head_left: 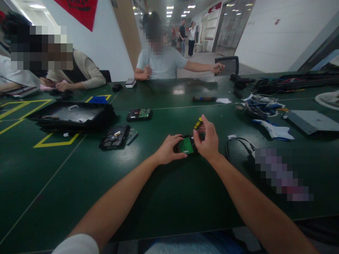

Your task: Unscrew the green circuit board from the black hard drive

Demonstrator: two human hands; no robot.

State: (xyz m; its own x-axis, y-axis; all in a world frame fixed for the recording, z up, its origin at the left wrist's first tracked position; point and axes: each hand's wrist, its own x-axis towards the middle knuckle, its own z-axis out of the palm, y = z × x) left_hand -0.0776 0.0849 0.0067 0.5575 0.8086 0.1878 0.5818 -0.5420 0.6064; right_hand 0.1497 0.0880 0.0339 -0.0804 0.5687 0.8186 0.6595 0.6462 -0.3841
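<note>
A hard drive [186,145] lies on the green table in front of me, its green circuit board facing up. My left hand [169,150] grips its left end, thumb along the near edge and fingers at the far edge. Over the drive's right end, my right hand [208,137] pinches a screwdriver with a yellow and black handle [198,123]. The handle is tilted, and my fingers hide its shaft and tip. Left of my hands sit an opened drive casing [114,136] with small parts on it, a loose circuit board [131,135] and another hard drive [139,114].
Black trays [71,114] are stacked at the left. To the right lie a white-and-blue glove [275,129], a cable bundle [262,106], a grey metal box [314,120] and a black cable [239,139]. A dark-handled tool [203,99] lies farther back. Co-workers sit across the table.
</note>
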